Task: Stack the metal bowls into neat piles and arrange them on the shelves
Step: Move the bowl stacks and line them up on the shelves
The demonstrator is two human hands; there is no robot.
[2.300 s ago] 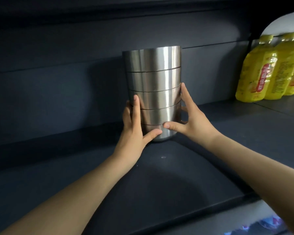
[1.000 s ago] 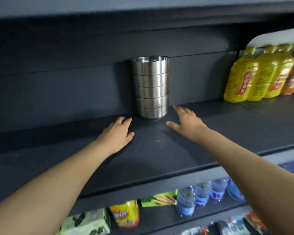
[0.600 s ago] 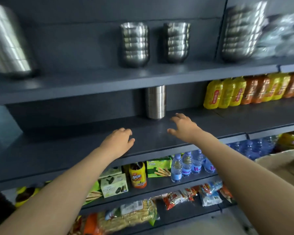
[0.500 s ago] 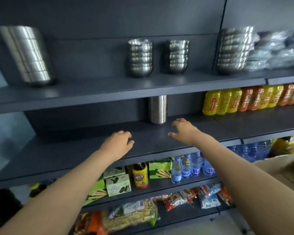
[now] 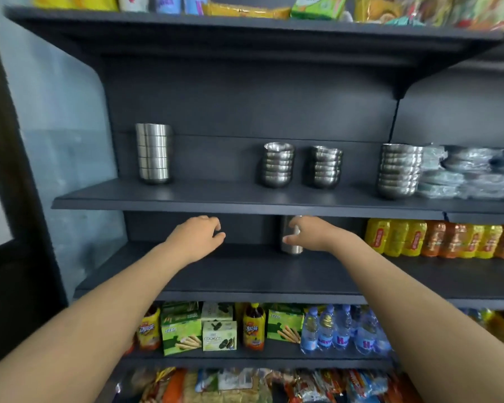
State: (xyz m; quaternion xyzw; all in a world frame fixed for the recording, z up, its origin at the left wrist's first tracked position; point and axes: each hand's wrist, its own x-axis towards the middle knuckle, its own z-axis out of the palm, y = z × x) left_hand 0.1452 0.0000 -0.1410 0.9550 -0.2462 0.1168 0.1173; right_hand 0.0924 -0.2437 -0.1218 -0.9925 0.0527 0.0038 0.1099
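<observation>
A pile of straight-sided metal bowls (image 5: 289,248) stands at the back of the dark middle shelf (image 5: 245,274), mostly hidden behind my right hand (image 5: 309,234). That hand hovers in front of the pile with loosely curled fingers and holds nothing. My left hand (image 5: 197,235) hangs empty over the same shelf, further left. On the shelf above (image 5: 216,200) stand a tall pile of straight-sided bowls (image 5: 154,154) at the left, two piles of rounded bowls (image 5: 277,165) (image 5: 325,167) in the middle, and a wider pile (image 5: 399,170) at the right.
Wrapped metal plates (image 5: 466,173) lie right of the wide pile. Yellow and orange drink bottles (image 5: 437,239) line the right of the middle shelf. Biscuit boxes (image 5: 198,330) and water bottles (image 5: 341,330) fill the shelf below. Snack packets (image 5: 245,7) sit on top.
Both hands let go of the straight-sided pile on the middle shelf and drew back. The view pulled away and tilted up, so the upper shelves came into sight.
</observation>
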